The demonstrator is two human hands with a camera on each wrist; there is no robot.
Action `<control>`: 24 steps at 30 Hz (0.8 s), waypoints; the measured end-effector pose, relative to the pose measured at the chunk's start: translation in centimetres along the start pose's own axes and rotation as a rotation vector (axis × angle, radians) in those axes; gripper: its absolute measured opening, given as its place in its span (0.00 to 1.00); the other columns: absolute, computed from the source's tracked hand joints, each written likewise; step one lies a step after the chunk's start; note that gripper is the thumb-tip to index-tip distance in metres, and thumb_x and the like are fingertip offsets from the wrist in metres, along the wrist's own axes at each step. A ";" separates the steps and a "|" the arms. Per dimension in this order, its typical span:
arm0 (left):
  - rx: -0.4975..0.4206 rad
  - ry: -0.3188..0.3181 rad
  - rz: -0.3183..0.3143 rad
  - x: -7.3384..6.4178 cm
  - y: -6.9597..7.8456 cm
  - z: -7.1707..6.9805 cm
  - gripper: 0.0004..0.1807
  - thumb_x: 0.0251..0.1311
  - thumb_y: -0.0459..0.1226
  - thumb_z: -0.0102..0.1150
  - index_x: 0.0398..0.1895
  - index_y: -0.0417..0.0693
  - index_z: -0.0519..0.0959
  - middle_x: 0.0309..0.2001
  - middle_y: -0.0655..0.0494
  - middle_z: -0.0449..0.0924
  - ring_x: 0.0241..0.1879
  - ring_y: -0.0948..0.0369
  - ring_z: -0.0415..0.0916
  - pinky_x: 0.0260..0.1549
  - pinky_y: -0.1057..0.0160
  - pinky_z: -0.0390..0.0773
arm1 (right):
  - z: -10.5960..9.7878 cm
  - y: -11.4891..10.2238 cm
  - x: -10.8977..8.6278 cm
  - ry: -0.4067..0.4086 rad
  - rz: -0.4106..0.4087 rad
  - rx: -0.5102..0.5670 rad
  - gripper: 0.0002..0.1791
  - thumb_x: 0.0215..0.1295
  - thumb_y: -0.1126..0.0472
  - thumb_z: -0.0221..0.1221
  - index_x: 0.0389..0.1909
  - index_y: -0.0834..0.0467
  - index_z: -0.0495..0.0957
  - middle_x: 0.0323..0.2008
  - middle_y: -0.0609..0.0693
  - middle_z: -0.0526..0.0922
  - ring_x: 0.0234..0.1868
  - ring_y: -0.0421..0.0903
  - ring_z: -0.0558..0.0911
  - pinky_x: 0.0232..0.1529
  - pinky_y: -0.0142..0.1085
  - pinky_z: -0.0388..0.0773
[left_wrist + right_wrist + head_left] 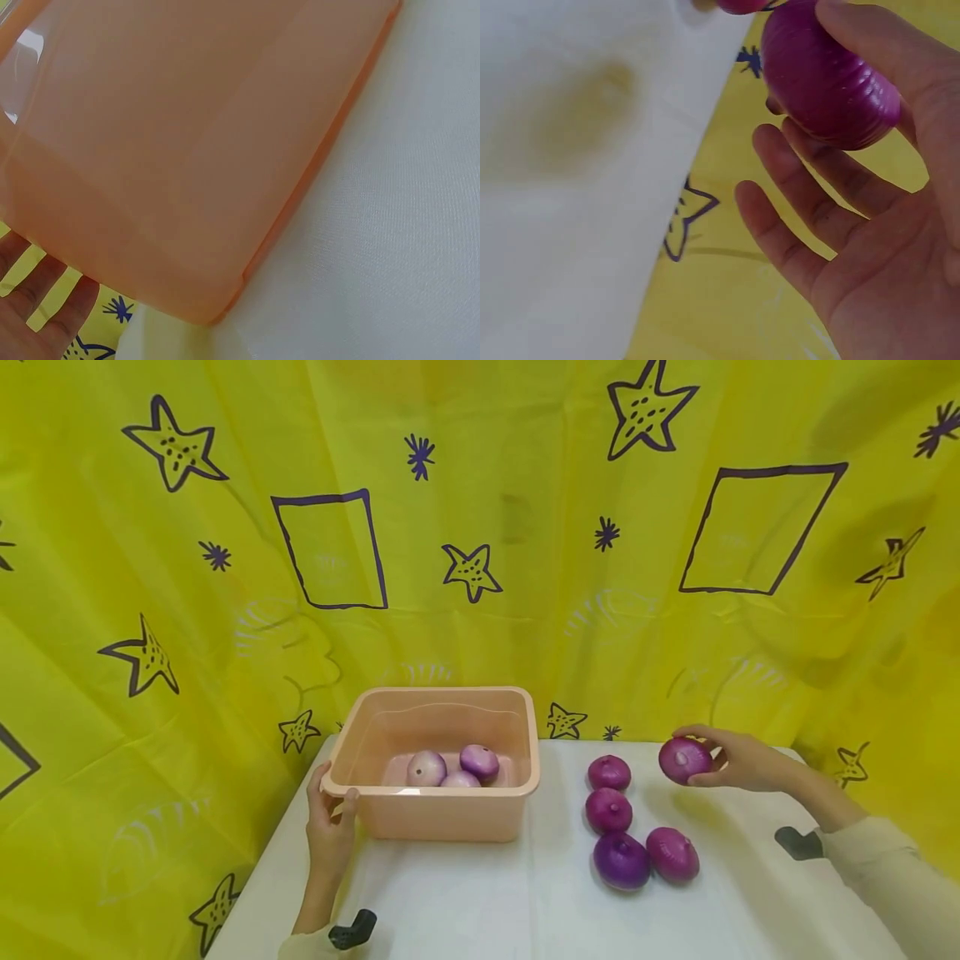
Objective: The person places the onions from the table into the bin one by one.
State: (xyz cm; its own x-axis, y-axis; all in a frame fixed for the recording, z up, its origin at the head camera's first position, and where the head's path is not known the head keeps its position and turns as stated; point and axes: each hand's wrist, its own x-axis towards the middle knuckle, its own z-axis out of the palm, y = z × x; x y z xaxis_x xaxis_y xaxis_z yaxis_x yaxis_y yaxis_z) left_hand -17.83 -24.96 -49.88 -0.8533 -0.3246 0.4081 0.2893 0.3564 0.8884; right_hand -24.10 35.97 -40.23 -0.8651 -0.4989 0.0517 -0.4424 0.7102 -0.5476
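Note:
My right hand (750, 762) holds a red onion (685, 761) between thumb and fingers, raised above the right part of the table. In the right wrist view the thumb presses one side of that onion (829, 79), while the lower fingers stand spread below it. My left hand (330, 827) grips the near left corner of a peach plastic bin (442, 817), thumb at the front and fingers along the outside. Inside the bin lie paler onions (427, 769), three of them visible, the front one partly hidden by the rim. The left wrist view shows fingertips (79, 300) behind the bin wall.
Several red onions (609, 811) sit on the white tabletop (555, 902) right of the bin, three in a column and another onion (672, 855) beside the nearest. A yellow patterned curtain (525, 635) hangs behind the table and around its sides.

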 end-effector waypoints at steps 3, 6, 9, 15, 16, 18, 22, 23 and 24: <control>-0.002 0.001 0.002 0.0 0.0 0.0 0.35 0.74 0.37 0.55 0.80 0.58 0.54 0.74 0.46 0.67 0.54 0.71 0.71 0.47 0.80 0.72 | -1.0 -0.3 0.5 0.079 -0.010 -0.045 0.38 0.58 0.55 0.75 0.67 0.58 0.71 0.47 0.54 0.83 0.39 0.47 0.82 0.37 0.33 0.82; -0.005 0.003 0.006 -0.1 0.1 0.0 0.35 0.74 0.36 0.55 0.80 0.58 0.55 0.73 0.46 0.67 0.54 0.71 0.71 0.47 0.80 0.73 | -1.8 -0.7 1.2 0.146 -0.031 -0.071 0.38 0.57 0.55 0.76 0.67 0.58 0.71 0.46 0.55 0.83 0.40 0.49 0.82 0.36 0.32 0.82; -0.010 0.007 0.005 -0.1 0.1 0.0 0.35 0.74 0.36 0.55 0.80 0.58 0.55 0.73 0.46 0.67 0.54 0.71 0.71 0.46 0.80 0.73 | -2.8 -1.3 1.9 0.192 -0.034 -0.073 0.39 0.57 0.57 0.76 0.67 0.58 0.71 0.47 0.58 0.83 0.40 0.51 0.83 0.35 0.32 0.83; -0.008 0.004 -0.004 -0.2 0.1 0.0 0.35 0.74 0.36 0.54 0.80 0.57 0.55 0.74 0.46 0.67 0.55 0.71 0.71 0.47 0.79 0.72 | -4.0 -2.8 2.9 0.246 0.001 -0.047 0.39 0.58 0.58 0.75 0.68 0.58 0.68 0.48 0.62 0.82 0.42 0.56 0.84 0.32 0.32 0.83; -0.006 0.004 -0.004 -0.3 0.2 0.0 0.35 0.74 0.36 0.54 0.80 0.57 0.54 0.74 0.46 0.66 0.55 0.71 0.71 0.47 0.79 0.72 | -4.0 -2.9 3.0 0.252 0.003 -0.048 0.39 0.58 0.57 0.75 0.68 0.59 0.68 0.47 0.63 0.83 0.43 0.57 0.84 0.32 0.32 0.83; -0.006 0.004 -0.004 -0.3 0.1 0.0 0.35 0.74 0.36 0.54 0.80 0.57 0.54 0.74 0.46 0.66 0.55 0.71 0.71 0.47 0.79 0.72 | -4.1 -3.2 3.3 0.264 0.015 -0.046 0.39 0.59 0.55 0.75 0.68 0.59 0.67 0.47 0.63 0.83 0.43 0.58 0.84 0.32 0.32 0.82; -0.013 0.001 0.003 -0.2 0.0 0.0 0.35 0.74 0.36 0.54 0.80 0.57 0.54 0.73 0.45 0.67 0.54 0.71 0.71 0.47 0.79 0.73 | -4.0 -3.5 3.6 0.286 0.022 -0.040 0.39 0.59 0.55 0.75 0.68 0.60 0.67 0.48 0.64 0.83 0.43 0.59 0.83 0.32 0.31 0.82; -0.015 0.001 0.005 -0.1 0.0 0.0 0.35 0.74 0.35 0.54 0.80 0.56 0.55 0.73 0.45 0.67 0.54 0.71 0.71 0.47 0.79 0.73 | -4.0 -3.6 3.7 0.288 0.022 -0.037 0.39 0.59 0.55 0.74 0.68 0.60 0.67 0.48 0.64 0.83 0.44 0.59 0.83 0.33 0.31 0.82; -0.018 0.002 0.007 -0.1 -0.1 0.0 0.35 0.74 0.35 0.54 0.80 0.56 0.55 0.73 0.44 0.67 0.54 0.70 0.72 0.47 0.79 0.73 | -4.0 -3.6 3.8 0.291 0.020 -0.036 0.39 0.59 0.55 0.75 0.68 0.60 0.67 0.48 0.64 0.83 0.43 0.59 0.83 0.33 0.31 0.82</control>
State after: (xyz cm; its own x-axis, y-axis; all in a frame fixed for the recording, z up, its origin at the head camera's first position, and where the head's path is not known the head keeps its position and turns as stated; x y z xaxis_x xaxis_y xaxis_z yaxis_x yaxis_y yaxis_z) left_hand -17.72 -24.98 -49.96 -0.8505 -0.3237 0.4147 0.3030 0.3429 0.8891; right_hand -26.68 33.48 -34.73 -0.9030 -0.3251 0.2809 -0.4279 0.7381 -0.5216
